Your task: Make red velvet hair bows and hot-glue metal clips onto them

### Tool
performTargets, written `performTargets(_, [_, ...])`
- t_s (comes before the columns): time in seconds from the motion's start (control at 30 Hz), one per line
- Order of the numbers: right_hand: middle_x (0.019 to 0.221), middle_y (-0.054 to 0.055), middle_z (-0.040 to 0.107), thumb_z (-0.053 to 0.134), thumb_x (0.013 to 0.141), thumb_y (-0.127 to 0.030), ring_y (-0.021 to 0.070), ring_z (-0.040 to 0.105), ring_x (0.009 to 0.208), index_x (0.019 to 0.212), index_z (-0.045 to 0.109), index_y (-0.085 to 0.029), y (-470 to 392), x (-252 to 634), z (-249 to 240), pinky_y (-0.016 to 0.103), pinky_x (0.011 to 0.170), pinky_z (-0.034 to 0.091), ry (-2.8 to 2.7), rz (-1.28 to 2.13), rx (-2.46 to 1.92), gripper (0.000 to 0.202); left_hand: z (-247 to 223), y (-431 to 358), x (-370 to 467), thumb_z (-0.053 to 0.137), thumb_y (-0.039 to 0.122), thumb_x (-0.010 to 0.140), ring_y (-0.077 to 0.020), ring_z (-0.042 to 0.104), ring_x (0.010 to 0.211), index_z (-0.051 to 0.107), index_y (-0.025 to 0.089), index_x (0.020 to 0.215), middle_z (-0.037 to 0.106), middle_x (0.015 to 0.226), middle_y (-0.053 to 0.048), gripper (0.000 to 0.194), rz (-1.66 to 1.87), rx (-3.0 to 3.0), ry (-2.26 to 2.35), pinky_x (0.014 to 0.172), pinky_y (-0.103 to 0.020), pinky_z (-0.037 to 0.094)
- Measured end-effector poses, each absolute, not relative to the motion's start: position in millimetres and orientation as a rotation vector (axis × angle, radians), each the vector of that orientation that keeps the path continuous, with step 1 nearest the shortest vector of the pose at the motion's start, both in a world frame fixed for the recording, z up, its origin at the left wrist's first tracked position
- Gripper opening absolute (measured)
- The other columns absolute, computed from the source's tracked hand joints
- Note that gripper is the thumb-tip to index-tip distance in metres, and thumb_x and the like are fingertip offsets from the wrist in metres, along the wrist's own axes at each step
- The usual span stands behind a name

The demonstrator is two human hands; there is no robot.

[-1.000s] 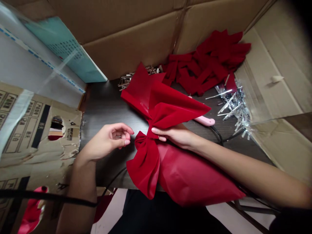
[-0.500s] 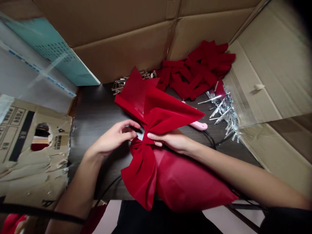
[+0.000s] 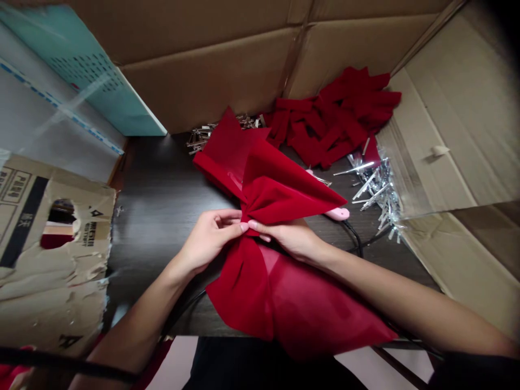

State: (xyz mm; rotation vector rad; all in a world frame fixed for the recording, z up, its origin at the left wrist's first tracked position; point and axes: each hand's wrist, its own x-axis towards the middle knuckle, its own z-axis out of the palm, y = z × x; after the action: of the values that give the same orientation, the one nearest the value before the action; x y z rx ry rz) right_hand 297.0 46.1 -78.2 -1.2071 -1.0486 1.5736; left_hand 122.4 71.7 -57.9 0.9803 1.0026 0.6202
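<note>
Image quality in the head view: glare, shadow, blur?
Head view: pale glare on the dark tabletop; glints on the silver twist ties; dark shadow in the folds of the red velvet bow; top right corner nearly black; black cable soft at bottom left; left hand and right hand readable.

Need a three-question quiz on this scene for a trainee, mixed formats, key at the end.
1. True or false: the left hand and right hand both touch the red bow near its middle.
2. Which colour is the handle at the end of the black cord? (a) green (b) pink (c) yellow
3. Fill in: the pile of red strips lies in front of a wall made of ____.

Key: 1 true; 2 b; 3 cardboard.
</note>
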Motion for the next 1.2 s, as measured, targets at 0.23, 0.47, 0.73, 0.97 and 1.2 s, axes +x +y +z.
performTargets(0.23, [0.053,-0.004,0.054,0.076,0.072,-0.046,0.0078,0.044,0.04,0.072,0.058,-0.015,48.3,294.3,-72.7,0.023,0.042,0.033,-1.072,1.569,-1.074,0.036,-62.2,71.4,123.1,0.087,0.014,0.059,-0.0121,0.067,0.069,0.071,0.011,0.082,0.072,0.074,-0.003,0.028,0.747,0.735,0.94,0.071,-0.021,0.052])
performTargets(0.47, [0.05,-0.004,0.053,0.08,0.066,-0.045,0.0087,0.044,0.041,0.066,0.056,-0.016,44.4,295.5,-64.0,0.023,0.04,0.035,-1.134,1.525,-1.085,0.038,-58.8,71.2,117.8,0.085,0.017,0.063,-0.0265,0.07,0.094,0.072,0.01,0.101,0.076,0.094,-0.013,0.041,0.636,0.671,0.699,0.095,-0.039,0.05])
performTargets(0.73, [0.055,-0.004,0.056,0.076,0.071,-0.038,0.0084,0.051,0.045,0.079,0.06,-0.015,43.7,294.7,-62.8,0.02,0.041,0.036,-1.153,1.61,-1.058,0.029,-68.7,68.7,107.3,0.083,0.018,0.063,-0.0248,0.071,0.088,0.074,0.008,0.086,0.077,0.088,-0.012,0.027,0.455,0.494,0.835,0.096,-0.037,0.05])
performTargets(0.97, [0.06,-0.004,0.056,0.073,0.073,-0.033,0.0082,0.052,0.048,0.077,0.061,-0.016,48.1,302.0,-55.6,0.021,0.047,0.041,-1.237,1.555,-1.05,0.021,-61.4,69.5,109.3,0.08,0.012,0.066,-0.0193,0.073,0.074,0.071,0.007,0.087,0.077,0.083,-0.011,0.023,0.439,0.344,0.769,0.076,-0.026,0.058])
performTargets(1.2, [0.055,-0.003,0.058,0.066,0.08,-0.033,0.0065,0.046,0.041,0.079,0.056,-0.016,47.3,304.0,-53.2,0.018,0.039,0.032,-1.254,1.582,-1.043,0.02,-61.2,70.1,110.0,0.078,0.014,0.069,-0.0228,0.073,0.082,0.07,0.008,0.088,0.076,0.088,-0.012,0.021,0.481,0.403,0.776,0.088,-0.035,0.056])
